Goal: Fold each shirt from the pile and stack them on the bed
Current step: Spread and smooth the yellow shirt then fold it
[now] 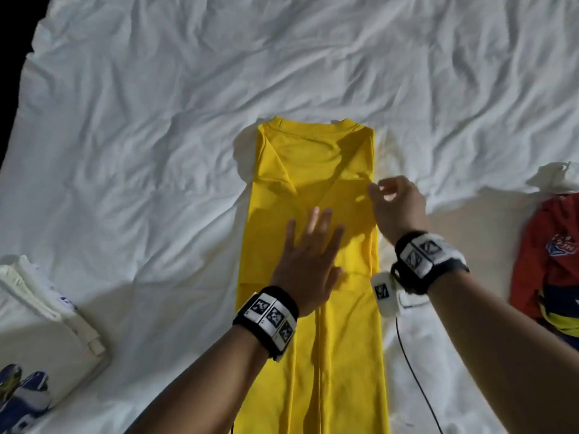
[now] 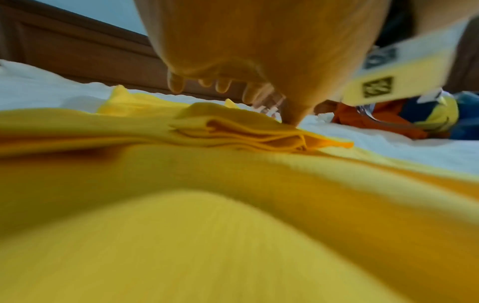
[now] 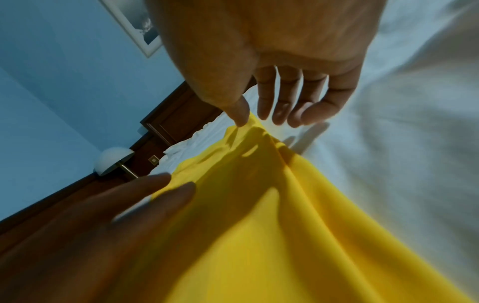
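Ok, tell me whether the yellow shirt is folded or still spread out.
Partly folded. The yellow shirt lies as a long narrow strip, both sides and sleeves turned in, not yet folded lengthwise. The left hand presses it flat.

- Your work surface is the bed, covered with a wrinkled white sheet.
- Directly in front of you on the sheet lies the yellow shirt, spread as a long narrow strip, both sides folded inward, collar end pointing away from you.
- At your left on the bed sits a folded white garment; a blue-printed piece lies just beside it, nearer the edge.
- At your right lies a crumpled red and blue garment, well apart from the yellow shirt.
- A dark wooden headboard borders the far side.
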`<action>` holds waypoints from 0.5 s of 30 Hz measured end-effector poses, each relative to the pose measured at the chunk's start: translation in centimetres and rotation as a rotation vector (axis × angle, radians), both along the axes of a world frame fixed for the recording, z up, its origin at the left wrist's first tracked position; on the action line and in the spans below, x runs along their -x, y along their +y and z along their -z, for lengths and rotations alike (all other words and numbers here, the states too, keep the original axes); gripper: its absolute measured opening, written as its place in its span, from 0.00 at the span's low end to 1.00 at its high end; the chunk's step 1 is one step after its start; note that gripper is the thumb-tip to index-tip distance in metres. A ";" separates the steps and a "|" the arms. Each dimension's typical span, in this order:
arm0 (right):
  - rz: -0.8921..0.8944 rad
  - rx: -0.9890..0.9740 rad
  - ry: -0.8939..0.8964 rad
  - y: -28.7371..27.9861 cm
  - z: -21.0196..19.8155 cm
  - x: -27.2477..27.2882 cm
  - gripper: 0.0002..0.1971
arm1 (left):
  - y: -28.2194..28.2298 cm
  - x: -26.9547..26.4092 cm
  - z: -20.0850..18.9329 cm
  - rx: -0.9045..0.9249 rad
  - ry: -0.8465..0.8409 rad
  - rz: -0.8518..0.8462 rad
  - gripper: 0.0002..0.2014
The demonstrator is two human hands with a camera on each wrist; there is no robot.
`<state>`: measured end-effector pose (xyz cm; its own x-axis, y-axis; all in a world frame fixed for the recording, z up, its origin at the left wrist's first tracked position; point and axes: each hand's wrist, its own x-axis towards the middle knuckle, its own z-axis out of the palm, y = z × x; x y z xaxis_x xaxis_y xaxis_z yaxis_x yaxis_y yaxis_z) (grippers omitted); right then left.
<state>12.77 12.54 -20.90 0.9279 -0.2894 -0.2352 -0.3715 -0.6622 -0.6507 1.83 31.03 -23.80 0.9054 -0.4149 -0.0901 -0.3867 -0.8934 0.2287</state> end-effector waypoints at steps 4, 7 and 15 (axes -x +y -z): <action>-0.015 -0.018 0.033 0.1 0.8 -5.5 0.20 | -1.3 -0.6 1.3 -0.034 0.062 0.108 0.38; -0.015 0.000 0.099 0.1 1.3 -7.6 0.17 | -1.7 -0.8 2.0 -0.105 0.120 0.100 0.40; -0.055 0.000 0.105 0.5 2.2 -10.9 0.10 | -1.9 -1.1 2.6 -0.076 0.180 0.117 0.38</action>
<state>23.69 13.00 -23.08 0.9125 -0.2386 -0.3323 -0.4009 -0.6833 -0.6102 2.96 29.15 -26.36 0.8182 -0.5016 -0.2809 -0.4474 -0.8624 0.2367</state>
